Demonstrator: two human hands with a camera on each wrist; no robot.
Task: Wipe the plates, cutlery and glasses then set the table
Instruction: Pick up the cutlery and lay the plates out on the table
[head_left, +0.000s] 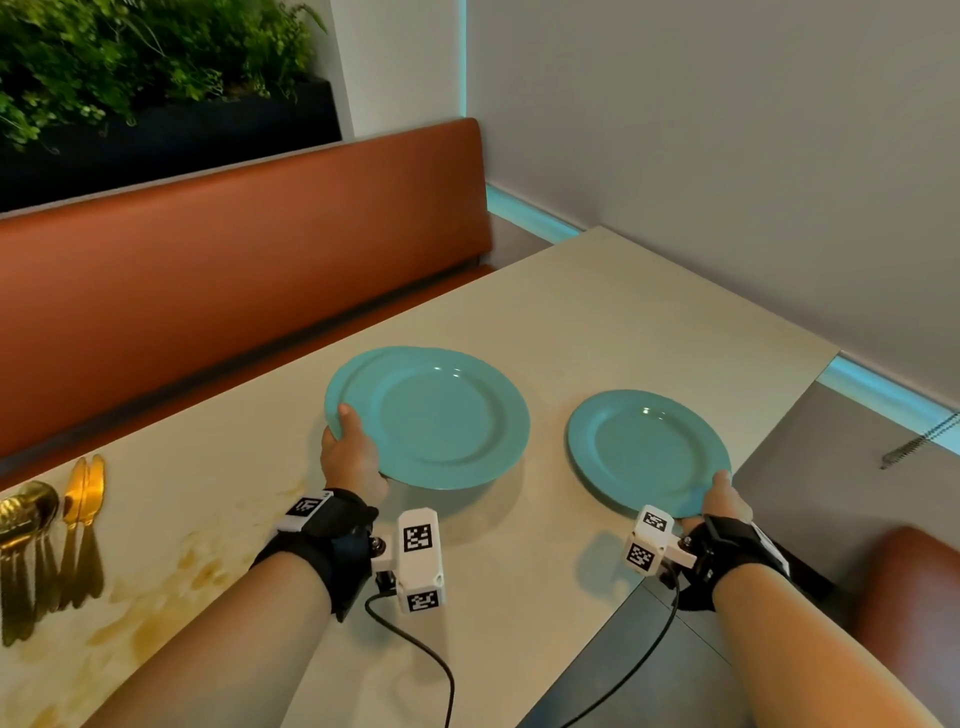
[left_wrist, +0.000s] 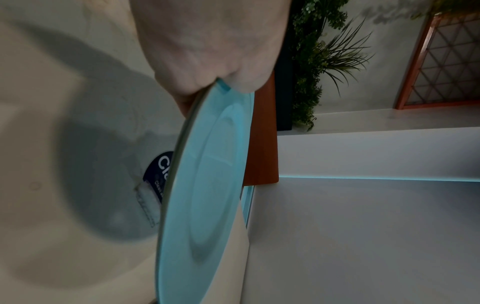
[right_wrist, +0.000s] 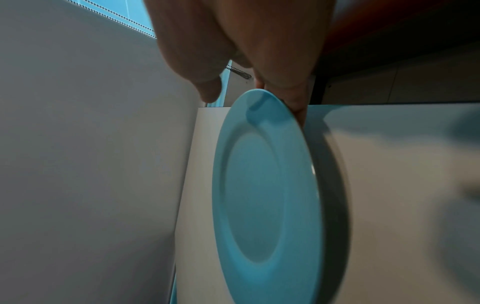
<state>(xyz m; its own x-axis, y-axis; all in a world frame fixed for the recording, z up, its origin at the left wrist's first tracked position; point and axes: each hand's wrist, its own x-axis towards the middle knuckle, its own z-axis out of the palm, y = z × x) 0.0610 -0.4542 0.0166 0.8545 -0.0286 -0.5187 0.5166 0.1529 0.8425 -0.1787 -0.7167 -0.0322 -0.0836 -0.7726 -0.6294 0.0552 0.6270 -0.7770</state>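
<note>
Setting stage, judged early. Left hand (head_left: 349, 453) pinches the rim of two stacked teal plates (head_left: 434, 415), thumb on top, lifted clear of the table (head_left: 597, 317) (shadow beneath). Right hand (head_left: 723, 496) grips the near rim of a single teal plate (head_left: 647, 449) near the table's right edge, thumb above, fingers under. Gold cutlery (head_left: 47, 540) lies bunched far left, not laid out. No glasses in view. Yellowish stains (head_left: 171, 597) mark the tabletop. Plates are glossy, plain, broad-rimmed, with no visible smears.

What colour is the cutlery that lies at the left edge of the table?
The cutlery is gold, with a shiny metallic finish. It shows best in the head view.
</note>
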